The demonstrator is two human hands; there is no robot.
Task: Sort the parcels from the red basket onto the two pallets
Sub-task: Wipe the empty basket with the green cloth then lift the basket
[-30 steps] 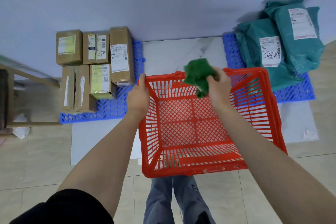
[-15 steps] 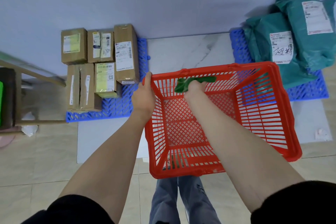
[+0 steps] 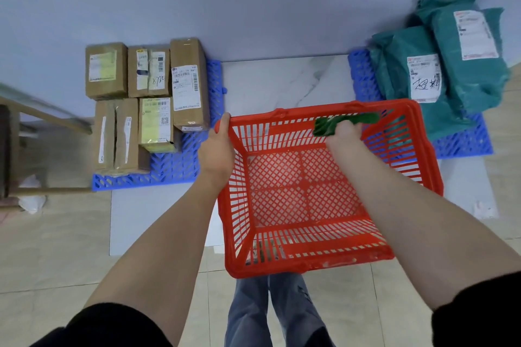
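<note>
A: What writing shows?

B: "8732" is handwritten on a cardboard box (image 3: 149,73) on the left pallet (image 3: 174,169); black script marks a teal mailer (image 3: 423,76) on the right pallet (image 3: 462,144).

A: And the hands?

B: The left hand (image 3: 217,149) grips the red basket (image 3: 310,186) at its far left corner. The right hand (image 3: 342,134) clutches a green parcel (image 3: 346,122) at the basket's far rim, fingers curled around it.

Black sleeves (image 3: 107,327) pushed up, bare forearms, blue jeans (image 3: 270,313)

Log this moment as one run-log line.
basket: held up, no parcels inside | left hand: grips rim | right hand: grips far rim with green bag | boxes: left pallet | teal bags: right pallet
</note>
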